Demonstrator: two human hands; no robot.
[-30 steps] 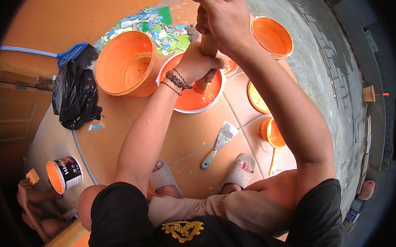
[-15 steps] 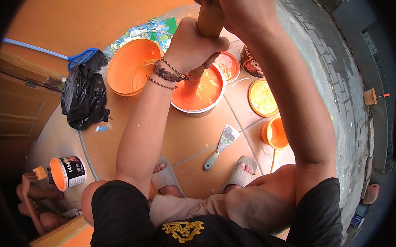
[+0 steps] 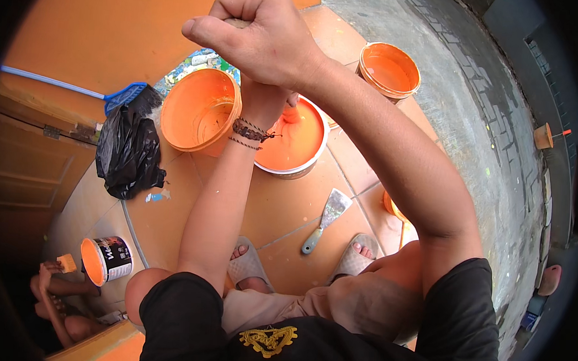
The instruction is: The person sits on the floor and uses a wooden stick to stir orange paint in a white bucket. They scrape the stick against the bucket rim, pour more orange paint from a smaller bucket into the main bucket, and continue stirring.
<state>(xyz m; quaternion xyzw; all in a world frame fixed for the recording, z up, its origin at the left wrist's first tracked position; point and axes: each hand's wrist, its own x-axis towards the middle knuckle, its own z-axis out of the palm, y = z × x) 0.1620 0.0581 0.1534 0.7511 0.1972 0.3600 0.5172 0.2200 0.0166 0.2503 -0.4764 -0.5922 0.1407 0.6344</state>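
My right hand (image 3: 263, 40) is closed in a fist around the top end of a thick wooden stick (image 3: 237, 23). Just below it, my left hand (image 3: 261, 102), with braided bracelets on the wrist, wraps the same stick; much of it is hidden by the right hand and forearm. The stick's lower end, coated in orange, stands tilted in a bucket of orange paint (image 3: 290, 148). Touching or close beside this bucket on the left is an orange-coated bucket (image 3: 198, 112), tipped toward me. A putty knife (image 3: 328, 219) lies on the tiles between my feet and the paint.
Another orange-stained bucket (image 3: 389, 69) stands at the far right, and a small orange container (image 3: 391, 205) is partly behind my right arm. A black plastic bag (image 3: 130, 151) and blue broom (image 3: 128, 96) lie left. A person's hand (image 3: 50, 268) holds a brush near a small paint bucket (image 3: 108, 261).
Both hands have swung left with the stick's upper end, so the stick leans differently in the paint. My right forearm now crosses lower, uncovering the far-right bucket and hiding the round lid.
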